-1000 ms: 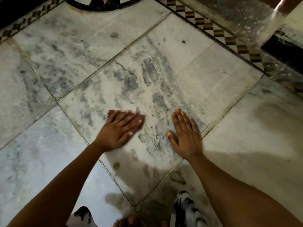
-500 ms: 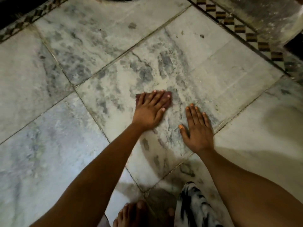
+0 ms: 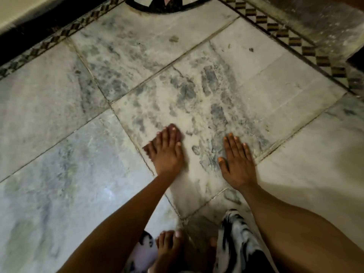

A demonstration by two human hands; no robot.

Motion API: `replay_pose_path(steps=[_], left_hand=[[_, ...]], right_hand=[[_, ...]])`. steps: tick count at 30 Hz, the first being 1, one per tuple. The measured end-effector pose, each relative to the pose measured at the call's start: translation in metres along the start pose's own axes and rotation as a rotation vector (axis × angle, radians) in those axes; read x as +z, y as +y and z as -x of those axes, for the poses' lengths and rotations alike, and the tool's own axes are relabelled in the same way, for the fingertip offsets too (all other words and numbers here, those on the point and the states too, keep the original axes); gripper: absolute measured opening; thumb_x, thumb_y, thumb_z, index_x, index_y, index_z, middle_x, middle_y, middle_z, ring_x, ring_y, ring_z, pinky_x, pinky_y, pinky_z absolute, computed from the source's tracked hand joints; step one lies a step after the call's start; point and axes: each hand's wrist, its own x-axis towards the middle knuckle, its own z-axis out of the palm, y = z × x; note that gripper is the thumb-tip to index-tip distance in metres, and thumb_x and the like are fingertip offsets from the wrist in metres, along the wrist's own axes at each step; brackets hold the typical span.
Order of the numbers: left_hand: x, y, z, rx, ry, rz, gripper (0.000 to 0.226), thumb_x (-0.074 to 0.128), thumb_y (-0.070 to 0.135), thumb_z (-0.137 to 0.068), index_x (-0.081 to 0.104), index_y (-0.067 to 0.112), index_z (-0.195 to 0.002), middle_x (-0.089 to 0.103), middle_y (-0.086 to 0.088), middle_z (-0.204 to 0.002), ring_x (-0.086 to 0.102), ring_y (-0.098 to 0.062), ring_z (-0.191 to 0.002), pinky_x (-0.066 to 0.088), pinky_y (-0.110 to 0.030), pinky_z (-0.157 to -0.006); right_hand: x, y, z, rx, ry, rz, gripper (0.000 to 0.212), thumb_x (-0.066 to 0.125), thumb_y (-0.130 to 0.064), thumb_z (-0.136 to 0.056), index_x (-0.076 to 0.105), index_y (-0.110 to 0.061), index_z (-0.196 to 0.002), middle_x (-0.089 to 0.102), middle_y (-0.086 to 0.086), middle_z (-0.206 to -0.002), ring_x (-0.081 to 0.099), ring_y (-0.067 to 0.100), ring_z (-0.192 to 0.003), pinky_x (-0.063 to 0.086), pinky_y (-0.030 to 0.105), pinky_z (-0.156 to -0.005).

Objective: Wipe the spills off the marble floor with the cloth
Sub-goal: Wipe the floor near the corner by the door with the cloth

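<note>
My left hand presses flat on a dark maroon cloth on the marble floor. Only a thin edge of the cloth shows past the fingertips; the rest is hidden under the palm. Grey smeared spill marks streak the tile ahead of and between my hands. My right hand lies flat on the same tile to the right, fingers spread, holding nothing.
A black-and-tan checkered inlay border runs along the upper right and another along the upper left. A dark round inlay sits at the top. My bare foot and patterned trousers are at the bottom.
My left hand pushed the cloth forward and rightward over the tile, then drew it back toward me and to the left. My right hand has stayed planted.
</note>
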Motion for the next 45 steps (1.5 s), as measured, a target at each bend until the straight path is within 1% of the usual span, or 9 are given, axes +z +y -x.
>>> replay_pose_path(steps=[11, 13, 17, 21, 23, 31, 36, 39, 45], left_hand=[[0.006, -0.075, 0.055, 1.029, -0.116, -0.240, 0.051, 0.023, 0.040, -0.098, 0.027, 0.028, -0.148, 0.023, -0.005, -0.156, 0.016, -0.025, -0.145, 0.013, -0.054, -0.114], [-0.001, -0.093, 0.029, 0.984, -0.077, -0.246, 0.052, 0.022, 0.041, -0.097, 0.026, 0.028, -0.148, 0.024, -0.005, -0.155, 0.019, -0.026, -0.144, 0.012, -0.054, -0.114], [-0.017, -0.096, -0.030, 0.482, 0.020, -0.176, 0.052, 0.014, 0.043, -0.097, 0.019, 0.031, -0.147, 0.032, -0.002, -0.153, 0.029, -0.026, -0.140, 0.012, -0.044, -0.111], [-0.019, -0.059, -0.052, 0.072, 0.040, -0.064, 0.059, 0.008, 0.047, -0.092, 0.016, 0.034, -0.148, 0.020, 0.002, -0.157, 0.014, -0.021, -0.145, 0.003, -0.046, -0.115], [-0.008, -0.036, -0.028, 0.114, 0.028, -0.070, 0.059, 0.009, 0.046, -0.092, 0.016, 0.031, -0.149, 0.020, 0.000, -0.157, 0.015, -0.023, -0.145, 0.003, -0.049, -0.116], [-0.001, -0.069, 0.036, 0.963, -0.087, -0.251, 0.053, 0.023, 0.042, -0.097, 0.027, 0.026, -0.148, 0.025, -0.005, -0.155, 0.020, -0.024, -0.144, 0.013, -0.052, -0.114], [-0.016, -0.084, -0.039, 0.449, 0.033, -0.157, 0.055, 0.026, 0.047, -0.093, 0.028, 0.030, -0.146, 0.036, -0.005, -0.151, 0.035, -0.029, -0.137, 0.020, -0.047, -0.109], [-0.023, -0.057, -0.087, 0.156, 0.034, -0.092, 0.060, 0.022, 0.053, -0.092, 0.020, 0.034, -0.148, 0.022, -0.001, -0.156, 0.018, -0.025, -0.144, 0.008, -0.049, -0.114], [-0.003, 0.043, -0.100, 0.395, -0.012, -0.102, 0.063, 0.018, 0.054, -0.090, 0.030, 0.029, -0.146, 0.030, -0.005, -0.153, 0.021, -0.030, -0.142, 0.004, -0.052, -0.113]], right_hand=[[0.003, -0.002, -0.003, -0.007, 0.007, 0.049, 0.067, 0.022, -0.042, -0.090, 0.026, -0.008, -0.147, 0.022, 0.011, -0.155, 0.020, 0.023, -0.143, 0.008, 0.040, -0.115], [0.002, -0.002, -0.003, -0.008, 0.008, 0.050, 0.067, 0.021, -0.042, -0.090, 0.024, -0.008, -0.148, 0.020, 0.010, -0.156, 0.018, 0.023, -0.143, 0.007, 0.039, -0.115], [0.001, -0.001, -0.003, -0.004, 0.006, 0.052, 0.066, 0.022, -0.042, -0.091, 0.024, -0.008, -0.148, 0.021, 0.010, -0.155, 0.020, 0.023, -0.143, 0.009, 0.041, -0.115], [0.002, 0.000, -0.004, -0.004, -0.007, 0.044, 0.066, 0.022, -0.042, -0.091, 0.022, -0.009, -0.148, 0.020, 0.010, -0.156, 0.019, 0.023, -0.143, 0.008, 0.041, -0.115], [0.001, 0.000, -0.004, 0.001, -0.007, 0.047, 0.065, 0.021, -0.042, -0.092, 0.021, -0.009, -0.148, 0.020, 0.010, -0.156, 0.018, 0.023, -0.144, 0.007, 0.040, -0.115], [-0.009, 0.020, -0.011, 0.066, 0.083, 0.062, 0.065, 0.024, -0.040, -0.093, 0.031, -0.002, -0.144, 0.029, 0.018, -0.151, 0.028, 0.030, -0.140, 0.005, 0.038, -0.114], [-0.008, 0.037, -0.010, 0.008, 0.022, 0.098, 0.067, 0.019, -0.045, -0.094, 0.023, -0.005, -0.148, 0.020, 0.014, -0.155, 0.019, 0.026, -0.144, 0.006, 0.039, -0.116], [-0.007, 0.039, -0.011, 0.015, 0.007, 0.090, 0.067, 0.018, -0.046, -0.094, 0.020, -0.007, -0.149, 0.017, 0.011, -0.156, 0.016, 0.023, -0.144, 0.007, 0.040, -0.116], [-0.010, 0.038, -0.011, 0.009, 0.012, 0.062, 0.066, 0.025, -0.043, -0.093, 0.020, -0.010, -0.149, 0.018, 0.008, -0.156, 0.016, 0.020, -0.144, 0.008, 0.038, -0.116]])
